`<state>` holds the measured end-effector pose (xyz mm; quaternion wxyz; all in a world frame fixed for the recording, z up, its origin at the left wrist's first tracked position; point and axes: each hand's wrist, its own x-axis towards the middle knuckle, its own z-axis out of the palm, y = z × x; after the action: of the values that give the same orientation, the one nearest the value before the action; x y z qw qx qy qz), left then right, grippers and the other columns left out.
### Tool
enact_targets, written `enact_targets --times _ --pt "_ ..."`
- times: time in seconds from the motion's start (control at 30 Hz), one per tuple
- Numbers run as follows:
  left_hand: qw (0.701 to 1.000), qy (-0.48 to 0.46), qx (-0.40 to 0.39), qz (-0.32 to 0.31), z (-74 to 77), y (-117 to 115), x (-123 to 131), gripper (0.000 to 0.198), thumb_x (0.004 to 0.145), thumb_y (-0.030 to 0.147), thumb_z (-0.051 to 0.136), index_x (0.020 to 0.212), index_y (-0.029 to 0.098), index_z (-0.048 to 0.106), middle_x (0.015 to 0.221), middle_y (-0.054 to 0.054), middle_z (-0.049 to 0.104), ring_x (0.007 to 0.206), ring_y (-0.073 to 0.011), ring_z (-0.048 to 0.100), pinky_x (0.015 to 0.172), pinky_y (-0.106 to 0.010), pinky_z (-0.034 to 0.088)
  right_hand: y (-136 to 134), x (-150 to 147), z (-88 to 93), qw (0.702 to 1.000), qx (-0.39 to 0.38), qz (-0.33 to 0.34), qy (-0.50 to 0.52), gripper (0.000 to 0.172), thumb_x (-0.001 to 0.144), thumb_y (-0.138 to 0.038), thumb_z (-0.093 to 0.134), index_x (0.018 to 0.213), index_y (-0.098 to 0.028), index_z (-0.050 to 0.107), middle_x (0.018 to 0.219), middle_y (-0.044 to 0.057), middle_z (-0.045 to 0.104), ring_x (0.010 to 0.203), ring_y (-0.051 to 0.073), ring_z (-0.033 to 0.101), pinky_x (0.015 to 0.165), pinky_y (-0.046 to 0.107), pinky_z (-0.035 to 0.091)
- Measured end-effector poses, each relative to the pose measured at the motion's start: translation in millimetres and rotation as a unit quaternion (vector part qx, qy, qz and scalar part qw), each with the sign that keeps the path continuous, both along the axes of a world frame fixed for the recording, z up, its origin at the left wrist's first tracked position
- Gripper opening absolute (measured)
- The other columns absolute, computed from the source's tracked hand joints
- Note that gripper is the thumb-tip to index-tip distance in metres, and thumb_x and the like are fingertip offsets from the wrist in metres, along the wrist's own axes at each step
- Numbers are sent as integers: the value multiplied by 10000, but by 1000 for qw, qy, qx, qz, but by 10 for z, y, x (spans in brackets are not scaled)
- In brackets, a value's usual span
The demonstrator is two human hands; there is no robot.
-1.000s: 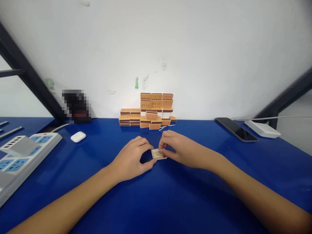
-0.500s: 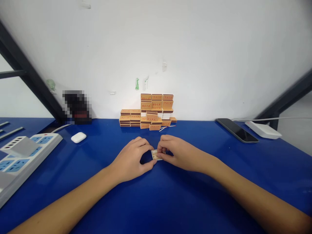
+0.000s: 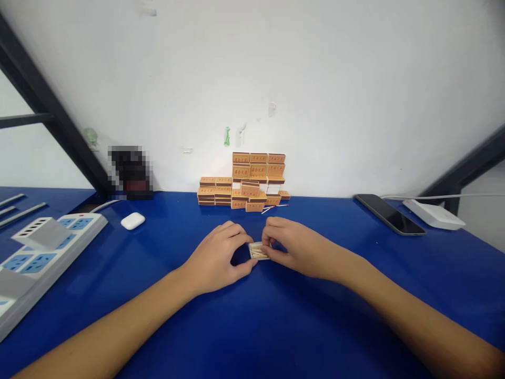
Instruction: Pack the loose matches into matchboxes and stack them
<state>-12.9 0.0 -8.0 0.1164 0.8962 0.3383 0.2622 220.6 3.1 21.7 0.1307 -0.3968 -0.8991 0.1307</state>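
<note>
A small white matchbox tray [image 3: 252,258] lies on the blue table, with wooden matches [image 3: 258,251] inside it. My left hand [image 3: 221,258] grips the tray's left end, finger at the far edge and thumb at the near edge. Over the right end of the tray is my right hand [image 3: 294,245], its thumb and fingers pinched on the matches. The fingers hide that end of the tray. Beyond my hands, a stepped stack of orange matchboxes [image 3: 258,169] stands by the wall. Several loose matches [image 3: 269,209] lie at its right foot.
To the left are a power strip [image 3: 84,239] with plugs in it and a white earbud case [image 3: 133,220]. A dark phone [image 3: 389,213] and a white flat box [image 3: 434,214] with a cable lie at the right. The white wall [image 3: 335,105] rises behind the table.
The whole view has shifted slightly, so things appear a little further right. My right fingers have moved slightly toward the tray's right end, showing more of the matches. My left hand keeps its grip.
</note>
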Motion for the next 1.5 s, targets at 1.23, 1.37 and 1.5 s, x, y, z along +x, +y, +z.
enact_targets --times 1.23,1.37,1.5 --pt "1000 -9 -16 -15 14 -20 3 238 901 300 732 1120 209 713 1074 -67 698 1018 -251 619 932 -430 546 1042 730 -411 976 82 -190 70 183 941 -269 614 1022 -142 717 935 74 594 777 189 560 791 330 455" --pt "1000 -4 -19 -11 24 -10 1 230 907 294 723 1122 215 717 1068 -64 694 1018 -251 614 945 -441 542 1115 719 -463 978 80 -181 62 159 962 -238 563 964 -156 700 939 66 589 796 181 565 788 311 452" --pt "1000 -6 -16 -8 32 2 -2 219 907 293 718 1109 208 717 1056 -68 695 1015 -255 613 931 -444 546 1065 680 -438 981 77 -172 53 144 961 -194 526 920 -140 654 975 96 603 818 190 574 789 316 456"
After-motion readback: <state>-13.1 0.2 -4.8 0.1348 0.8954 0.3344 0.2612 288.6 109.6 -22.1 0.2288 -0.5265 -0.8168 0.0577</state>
